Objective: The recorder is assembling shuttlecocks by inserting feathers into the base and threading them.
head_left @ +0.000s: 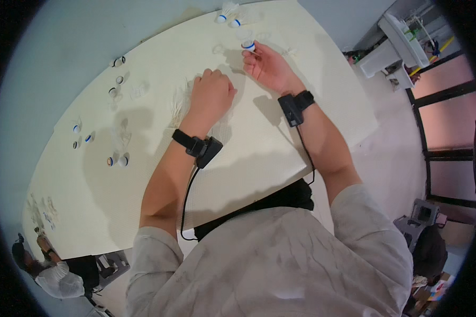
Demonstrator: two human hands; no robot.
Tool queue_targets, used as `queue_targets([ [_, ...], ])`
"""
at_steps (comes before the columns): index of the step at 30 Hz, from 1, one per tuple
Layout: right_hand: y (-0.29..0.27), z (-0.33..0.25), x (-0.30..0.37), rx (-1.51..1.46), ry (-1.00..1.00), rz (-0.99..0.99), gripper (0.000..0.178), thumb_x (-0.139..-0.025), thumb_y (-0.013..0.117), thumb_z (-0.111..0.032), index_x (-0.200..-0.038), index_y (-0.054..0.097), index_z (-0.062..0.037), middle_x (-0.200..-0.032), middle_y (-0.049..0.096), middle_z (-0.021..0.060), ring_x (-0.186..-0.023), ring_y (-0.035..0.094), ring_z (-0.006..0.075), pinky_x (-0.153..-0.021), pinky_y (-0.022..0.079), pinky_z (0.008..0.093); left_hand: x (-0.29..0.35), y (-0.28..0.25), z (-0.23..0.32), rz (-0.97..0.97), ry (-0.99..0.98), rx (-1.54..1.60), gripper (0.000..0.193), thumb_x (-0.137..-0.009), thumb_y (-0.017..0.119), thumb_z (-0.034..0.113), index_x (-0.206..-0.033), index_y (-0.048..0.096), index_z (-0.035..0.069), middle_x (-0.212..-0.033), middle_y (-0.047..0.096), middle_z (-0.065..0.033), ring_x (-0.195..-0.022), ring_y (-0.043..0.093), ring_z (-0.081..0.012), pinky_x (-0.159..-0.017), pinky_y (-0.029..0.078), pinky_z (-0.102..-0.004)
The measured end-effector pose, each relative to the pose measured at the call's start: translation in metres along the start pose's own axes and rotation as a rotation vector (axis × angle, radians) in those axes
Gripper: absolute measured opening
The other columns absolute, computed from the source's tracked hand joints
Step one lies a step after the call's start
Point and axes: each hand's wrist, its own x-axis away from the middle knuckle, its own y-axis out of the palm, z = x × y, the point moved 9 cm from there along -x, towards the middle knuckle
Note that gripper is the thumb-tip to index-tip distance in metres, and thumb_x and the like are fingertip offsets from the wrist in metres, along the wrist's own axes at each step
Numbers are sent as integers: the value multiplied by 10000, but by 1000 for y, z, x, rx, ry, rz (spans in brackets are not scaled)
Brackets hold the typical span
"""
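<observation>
Gray s/s tee (269,264), blk wristbands (184,139)

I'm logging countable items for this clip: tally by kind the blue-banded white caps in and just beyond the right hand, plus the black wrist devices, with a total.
Held cap, in the right hand: 1
Loose caps, beyond that hand: 2
Black wrist devices, one per wrist: 2
Total: 5

On the table (272,153), shuttlecocks (236,23) lie at the frame's top centre and left, thin sticks (179,105) between, with a sink (404,39) beyond, upper right.
</observation>
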Motion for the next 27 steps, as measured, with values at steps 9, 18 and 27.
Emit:
queue_targets([
  [9, -1, 0, 1, -135, -29, -14, 310, -1044, 485, -271, -1160, 592, -5, -924, 608, 51, -800, 527, 150, -732, 445, 299, -5, -52, 6, 205, 190, 326, 64, -846, 675, 78, -796, 655, 43, -917, 648, -75, -954, 600, -263, -842, 476, -370],
  [18, -6, 7, 7, -82, -47, 152, 296, -1033, 501, -288, -1149, 619, -42, -936, 611, 41, -798, 514, 144, -748, 431, 293, 14, -158, -23, 139, 96, 868, 93, -843, 719, 76, -866, 672, -1, -828, 713, -74, -779, 655, -145, -766, 510, -296],
  [27, 168, -14, -5, 275, -107, -113, 293, -993, 525, -295, -1076, 582, -20, -897, 602, 42, -675, 432, 141, -702, 368, 310, 50, -245, -42, 534, 55, 757, 122, -815, 734, 4, -936, 720, -1, -838, 733, -63, -745, 698, -139, -687, 548, -254],
])
